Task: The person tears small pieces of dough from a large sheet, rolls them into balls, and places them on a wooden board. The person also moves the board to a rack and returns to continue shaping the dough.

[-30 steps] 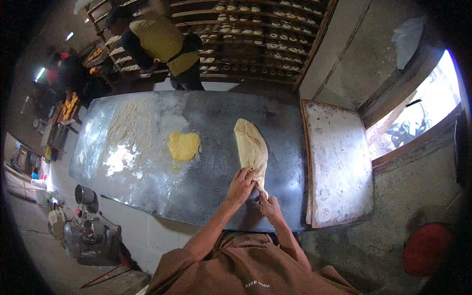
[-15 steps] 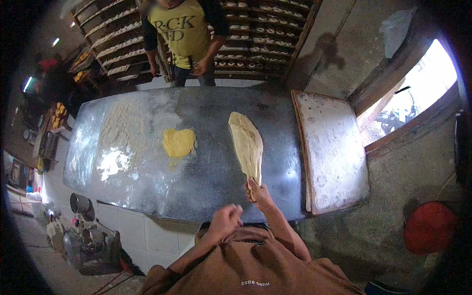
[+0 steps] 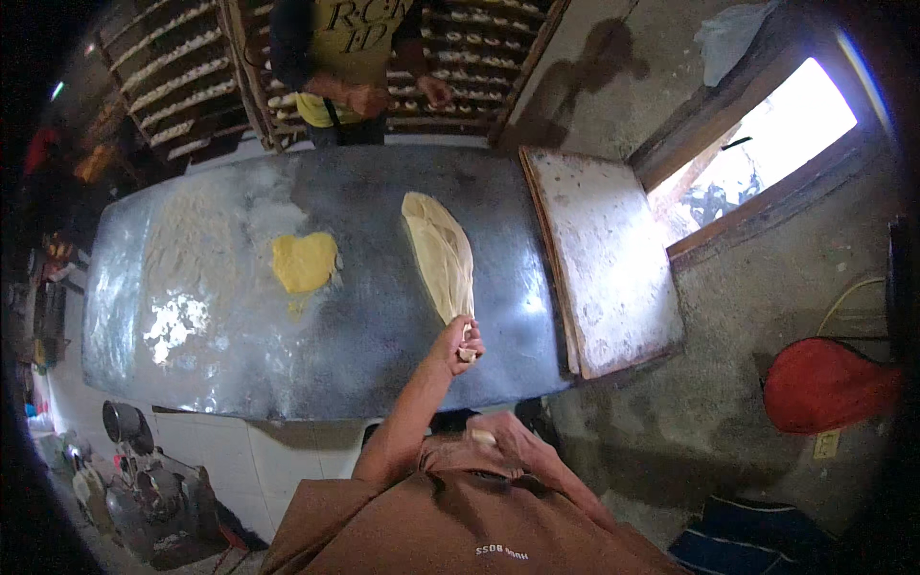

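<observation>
A long, folded slab of pale dough (image 3: 441, 251) lies on the dark metal-topped table, wide at its far end and narrowing toward me. My left hand (image 3: 454, 349) is closed round that narrow near end, and a bit of dough pokes out below the fingers. Close to my chest, past the table's near edge, my right hand (image 3: 502, 436) is curled shut with a small pale lump of what looks like dough showing at its fingers. To the left of the slab, a flat yellow patch of soft, fat-like spread (image 3: 305, 263) sits apart from both hands.
Flour covers the left part of the table (image 3: 364, 374). Flat boards (image 3: 609, 268) are stacked at its right end, below a window opening. Across the table stands a person in a yellow shirt (image 3: 335, 67), before racks of shaped dough pieces. A machine (image 3: 158, 503) stands at lower left.
My right hand has let go of the slab's near end and drawn back to my chest. My left hand has reached forward and gripped that end. The view has shifted slightly.
</observation>
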### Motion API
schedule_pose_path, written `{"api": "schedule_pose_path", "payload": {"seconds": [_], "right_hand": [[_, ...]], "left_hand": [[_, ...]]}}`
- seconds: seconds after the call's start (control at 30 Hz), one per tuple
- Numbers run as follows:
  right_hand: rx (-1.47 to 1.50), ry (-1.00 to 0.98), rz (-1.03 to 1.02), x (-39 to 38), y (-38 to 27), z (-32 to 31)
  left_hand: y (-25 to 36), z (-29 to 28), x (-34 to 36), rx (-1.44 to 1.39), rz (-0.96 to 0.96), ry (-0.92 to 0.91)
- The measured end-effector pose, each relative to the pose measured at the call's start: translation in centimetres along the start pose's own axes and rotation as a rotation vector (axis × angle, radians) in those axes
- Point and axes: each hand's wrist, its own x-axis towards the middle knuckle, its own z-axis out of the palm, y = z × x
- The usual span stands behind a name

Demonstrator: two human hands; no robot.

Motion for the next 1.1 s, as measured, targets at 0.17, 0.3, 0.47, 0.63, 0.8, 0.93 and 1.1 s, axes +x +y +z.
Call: {"api": "schedule_pose_path", "payload": {"seconds": [0.17, 0.3, 0.47, 0.63, 0.8, 0.93, 1.1], "right_hand": [[0.648, 0.227, -0.32, 3.9, -3.9, -3.5], [0.804, 0.146, -0.109, 14.1, 0.4, -5.3], [0.306, 0.112, -0.165, 23.6, 7.3, 1.9], [0.095, 0.222, -0.335, 18.5, 6.3, 0.9], [-0.072, 0.384, -0.173, 6.9, 12.9, 0.1], [-0.758, 0.558, -0.019, 0.2, 15.0, -1.8], [-0.618, 0.853, 0.143, 9.5, 15.9, -4.1]], "left_hand": [[-0.7, 0.4, -5.4, 0.416, 0.188, 0.148], [-0.9, -2.7, -7.0, 0.74, 0.455, 0.098], [-1.8, -4.0, -11.7, 1.966, 0.466, 0.462], [-4.8, 11.9, -23.7, 2.146, 0.739, 0.038], [-1.6, 5.0, -21.3, 2.044, 1.128, 0.196], [0.7, -7.6, -16.2, 2.385, 1.199, 0.711], [5.7, -3.2, -4.0, 1.89, 1.289, 1.017]]}}
